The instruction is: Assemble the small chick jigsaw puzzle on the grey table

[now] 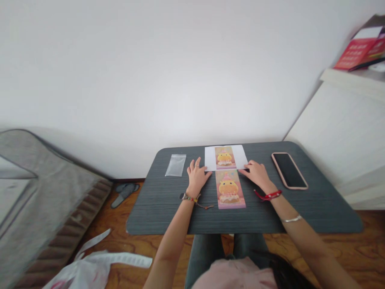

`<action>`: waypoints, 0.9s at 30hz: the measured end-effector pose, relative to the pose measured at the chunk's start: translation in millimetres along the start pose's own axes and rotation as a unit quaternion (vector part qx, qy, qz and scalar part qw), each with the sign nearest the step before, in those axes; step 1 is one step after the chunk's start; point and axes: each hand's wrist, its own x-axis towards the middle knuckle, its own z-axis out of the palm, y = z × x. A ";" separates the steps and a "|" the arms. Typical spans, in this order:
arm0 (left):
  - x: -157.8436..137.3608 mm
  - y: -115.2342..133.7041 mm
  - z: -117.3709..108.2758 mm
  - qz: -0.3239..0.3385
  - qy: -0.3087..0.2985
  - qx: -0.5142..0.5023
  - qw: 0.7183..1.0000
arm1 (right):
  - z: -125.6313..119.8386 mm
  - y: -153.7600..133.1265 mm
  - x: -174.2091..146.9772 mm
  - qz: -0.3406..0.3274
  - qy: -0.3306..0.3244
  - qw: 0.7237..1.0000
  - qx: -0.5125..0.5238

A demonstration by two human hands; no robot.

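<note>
A white paper sheet (240, 156) with a printed picture of a yellow cartoon figure and cake lies at the far side of the table. My left hand (196, 176) has thumb and index finger at the sheet's near left corner, its other fingers spread. At the near right corner, my right hand (256, 175) pinches the sheet between thumb and fingers. Just below the sheet, between my wrists, is a pink card (229, 190) with a matching picture, flat on the table. Neither hand visibly grips that card.
A clear plastic sleeve (176, 165) lies left on the dark table (156, 208). To the right rests a phone (289, 170) in a pink case. A white wall rises behind; a white cabinet (355, 120) stands right. Slippers (124, 194) and a plastic bag (87, 271) are on the floor.
</note>
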 end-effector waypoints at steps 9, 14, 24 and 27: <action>7.2 11.8 -7.7 0.079 -0.068 0.027 0.994 | -10.7 -23.0 4.1 -0.001 -0.029 0.995 -0.091; 4.9 7.8 -3.7 0.042 -0.074 0.004 0.996 | -5.7 -17.4 2.5 -0.026 -0.003 0.998 -0.061; 3.1 13.6 -6.1 0.029 -0.078 -0.013 0.996 | 1.2 -4.2 4.9 -0.082 -0.001 0.996 -0.020; 1.8 15.0 -5.3 0.027 -0.069 -0.008 0.997 | 2.4 -2.4 8.3 -0.095 0.006 0.995 -0.024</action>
